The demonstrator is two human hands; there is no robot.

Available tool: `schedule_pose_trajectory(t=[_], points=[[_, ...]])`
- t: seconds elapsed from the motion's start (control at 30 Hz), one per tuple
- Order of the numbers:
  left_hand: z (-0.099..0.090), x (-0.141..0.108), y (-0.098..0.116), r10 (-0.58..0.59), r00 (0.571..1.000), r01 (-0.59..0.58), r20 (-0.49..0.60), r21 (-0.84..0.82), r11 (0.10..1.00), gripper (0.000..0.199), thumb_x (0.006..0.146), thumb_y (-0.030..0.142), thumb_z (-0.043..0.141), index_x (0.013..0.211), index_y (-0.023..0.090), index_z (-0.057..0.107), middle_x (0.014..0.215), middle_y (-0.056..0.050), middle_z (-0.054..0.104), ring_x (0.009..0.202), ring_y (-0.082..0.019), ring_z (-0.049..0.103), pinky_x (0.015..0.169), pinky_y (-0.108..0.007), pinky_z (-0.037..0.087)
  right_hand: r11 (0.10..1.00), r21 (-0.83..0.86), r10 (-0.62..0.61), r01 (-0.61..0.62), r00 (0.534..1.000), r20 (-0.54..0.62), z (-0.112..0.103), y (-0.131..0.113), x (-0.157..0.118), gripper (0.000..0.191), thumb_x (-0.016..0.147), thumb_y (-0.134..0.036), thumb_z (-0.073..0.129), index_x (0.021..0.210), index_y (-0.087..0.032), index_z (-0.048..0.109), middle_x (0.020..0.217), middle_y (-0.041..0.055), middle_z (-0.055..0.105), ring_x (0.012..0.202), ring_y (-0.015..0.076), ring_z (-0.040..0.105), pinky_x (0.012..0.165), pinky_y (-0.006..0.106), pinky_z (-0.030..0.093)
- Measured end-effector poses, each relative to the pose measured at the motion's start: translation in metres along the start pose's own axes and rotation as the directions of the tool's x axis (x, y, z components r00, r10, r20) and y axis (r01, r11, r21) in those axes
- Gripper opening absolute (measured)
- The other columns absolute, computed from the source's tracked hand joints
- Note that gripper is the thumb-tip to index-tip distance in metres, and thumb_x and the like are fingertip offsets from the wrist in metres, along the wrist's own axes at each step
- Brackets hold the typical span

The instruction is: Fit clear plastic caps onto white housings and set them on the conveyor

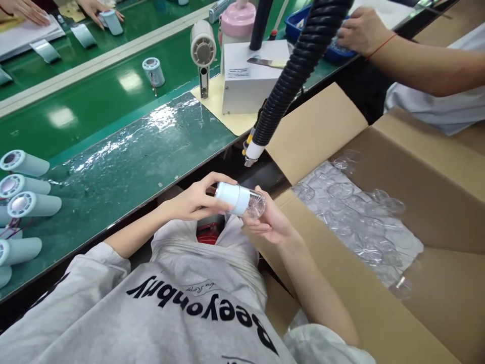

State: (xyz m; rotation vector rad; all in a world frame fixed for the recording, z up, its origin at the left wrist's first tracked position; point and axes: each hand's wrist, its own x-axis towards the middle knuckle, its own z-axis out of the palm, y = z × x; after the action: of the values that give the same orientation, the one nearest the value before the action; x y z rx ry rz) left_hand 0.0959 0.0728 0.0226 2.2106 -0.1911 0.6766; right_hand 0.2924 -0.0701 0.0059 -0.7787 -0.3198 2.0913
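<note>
My left hand (200, 198) is closed around a light blue cylindrical housing (232, 196), thumb and fingers on opposite sides. On the housing's right end sits a clear plastic cup (256, 204), and my right hand (271, 217) has its fingers wrapped round that cup. The two parts lie in line, roughly level, above my lap. Whether they are fully joined I cannot tell. Just above my hands hangs a black ribbed hose (291, 76) with a white and metal nozzle (253, 153) at its lower end.
Several blue housings (36, 204) lie on the bench at left; another housing (153, 72) stands on the green belt (98, 96). An open carton (341, 288) at right holds many clear cups (352, 217). Co-workers' hands (366, 30) work nearby. A handheld fan (203, 50) stands by a white box (246, 91).
</note>
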Motion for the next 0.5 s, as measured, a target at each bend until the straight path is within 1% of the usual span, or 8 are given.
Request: schedule_pose_trajectory(t=[0.1,0.17,0.23,0.3,0.37,0.43,0.5], points=[[-0.003,-0.008,0.013,-0.008,1.000,0.008,-0.004,-0.014,1.000,0.017,0.091,0.023,0.067,0.098,0.031,0.080,0.138,-0.010,0.053,0.124,-0.026,0.057,0.091,-0.036,0.059,0.999,-0.036,-0.009,0.009,1.000,0.005,0.011,0.003,-0.003,0.061,0.088,-0.077,0.054,0.078,-0.017,0.055,0.044,-0.0068,0.048,0.028,0.0011,0.018,0.027,0.009,0.020],[-0.004,-0.012,0.018,-0.031,0.999,0.031,-0.018,-0.005,1.000,0.015,0.091,0.025,0.068,0.094,0.030,0.081,0.138,-0.010,0.053,0.122,-0.026,0.057,0.092,-0.037,0.059,0.998,-0.068,-0.001,0.001,1.000,-0.001,0.017,0.004,-0.004,0.062,0.085,-0.078,0.057,0.078,-0.017,0.055,0.044,-0.0066,0.049,0.028,0.0009,0.019,0.027,0.009,0.018],[-0.004,-0.016,0.021,-0.041,0.998,0.042,-0.056,0.018,0.999,0.014,0.089,0.028,0.071,0.101,0.030,0.079,0.136,-0.011,0.055,0.119,-0.026,0.059,0.092,-0.038,0.060,0.995,-0.094,0.017,-0.018,1.000,-0.008,0.021,0.005,-0.004,0.062,0.084,-0.078,0.058,0.077,-0.017,0.055,0.044,-0.0061,0.049,0.028,0.0009,0.019,0.027,0.010,0.016],[-0.004,-0.019,0.024,-0.037,0.994,0.042,-0.100,0.050,0.998,0.027,0.087,0.031,0.075,0.114,0.031,0.075,0.133,-0.012,0.058,0.117,-0.025,0.060,0.091,-0.039,0.060,0.994,-0.106,0.031,-0.031,1.000,-0.006,0.025,0.006,-0.003,0.062,0.085,-0.078,0.057,0.075,-0.017,0.054,0.044,-0.0057,0.049,0.028,0.0010,0.018,0.026,0.010,0.015],[-0.005,-0.022,0.026,-0.025,0.993,0.034,-0.116,0.074,0.997,0.036,0.086,0.033,0.077,0.122,0.031,0.071,0.130,-0.013,0.059,0.116,-0.024,0.061,0.086,-0.036,0.062,0.993,-0.110,0.052,-0.051,0.999,0.006,0.028,0.006,-0.002,0.063,0.085,-0.079,0.055,0.073,-0.017,0.052,0.044,-0.0057,0.048,0.028,0.0011,0.018,0.026,0.010,0.015],[-0.005,-0.025,0.029,-0.005,0.995,0.013,-0.103,0.075,0.997,0.028,0.088,0.028,0.074,0.117,0.030,0.073,0.131,-0.012,0.057,0.117,-0.023,0.061,0.081,-0.030,0.062,0.991,-0.114,0.078,-0.075,0.997,0.023,0.030,0.007,-0.001,0.064,0.086,-0.080,0.053,0.072,-0.018,0.052,0.044,-0.0062,0.047,0.028,0.0010,0.018,0.025,0.010,0.015],[-0.006,-0.028,0.031,0.015,0.995,-0.009,-0.097,0.067,0.998,0.016,0.091,0.021,0.069,0.104,0.027,0.076,0.133,-0.012,0.054,0.119,-0.023,0.060,0.081,-0.028,0.062,0.989,-0.114,0.095,-0.090,0.995,0.036,0.032,0.007,0.000,0.064,0.088,-0.080,0.051,0.072,-0.018,0.051,0.045,-0.0066,0.046,0.028,0.0010,0.019,0.025,0.010,0.016]])
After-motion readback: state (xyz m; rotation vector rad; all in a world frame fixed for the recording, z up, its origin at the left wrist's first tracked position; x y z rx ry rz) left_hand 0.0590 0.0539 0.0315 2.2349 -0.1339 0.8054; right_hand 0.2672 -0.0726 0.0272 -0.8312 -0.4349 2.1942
